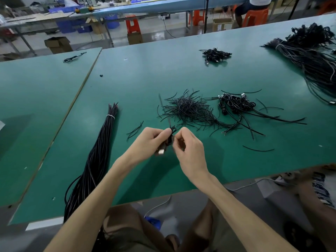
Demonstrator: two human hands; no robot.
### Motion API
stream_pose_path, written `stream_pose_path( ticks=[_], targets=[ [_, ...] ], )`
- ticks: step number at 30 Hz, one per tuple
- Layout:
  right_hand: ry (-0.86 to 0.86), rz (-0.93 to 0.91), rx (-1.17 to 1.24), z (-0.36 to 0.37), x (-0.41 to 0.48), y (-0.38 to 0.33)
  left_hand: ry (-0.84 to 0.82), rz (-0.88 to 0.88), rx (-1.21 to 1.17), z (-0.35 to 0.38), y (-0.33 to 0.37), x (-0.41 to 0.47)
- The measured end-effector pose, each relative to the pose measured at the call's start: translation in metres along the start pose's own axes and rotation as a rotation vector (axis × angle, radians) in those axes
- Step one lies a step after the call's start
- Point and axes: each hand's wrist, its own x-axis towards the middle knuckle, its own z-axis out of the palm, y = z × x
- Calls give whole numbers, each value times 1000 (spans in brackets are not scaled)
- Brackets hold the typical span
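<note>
Beyond coiled cable [170, 140]: tie pile [189, 110]; long bundle [99, 153] at left.

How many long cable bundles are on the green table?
2: left bundle hanging off the near edge; right bundle at far right, partly out of frame.

On the workbench [145, 79] in front of me, my left hand [151, 140] and right hand [189, 148] both pinch a small coiled cable [170, 139] near the front edge. Just behind them lies a pile of twist ties [189, 110], with a heap of coiled cables [234, 104] to its right. A few loose ties [134, 130] lie left of my hands. Farther left, a tied cable bundle [98, 157] runs off the near edge. Far back sits another small cable heap [215, 55], and a large cable bundle [312, 57] fills the right rear corner.
</note>
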Motion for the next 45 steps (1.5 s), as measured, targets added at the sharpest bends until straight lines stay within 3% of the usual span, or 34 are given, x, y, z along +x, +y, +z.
stream_pose_path(
  ticks=[2,4,10,18,20,22,28,33,45],
  targets=[
    [-32,-48,-54,1,-3,-2,-13,-188,-209,-3,5,1],
    [-57,-96,-108,3,-4,-3,-16,-266,-312,-8,6,0],
    [-82,-28,-56,1,-1,2,-182,10,-408,-12,-8,-17],
    [-115,-97,-78,4,-3,1,209,111,-119,-9,-4,-7],
    [-84,-103,-52,3,-4,0,237,155,-69,-11,1,0],
    [-49,-122,-52,3,-5,-2,169,161,-75,-10,6,8],
    [-13,-134,-65,2,-7,-1,-96,-41,-7,-19,13,36],
    [35,-66,-6,0,-6,-3,-355,-31,5,-28,18,38],
    [137,187,150,-6,4,2,-407,6,-83,-29,-6,9]
  ],
)
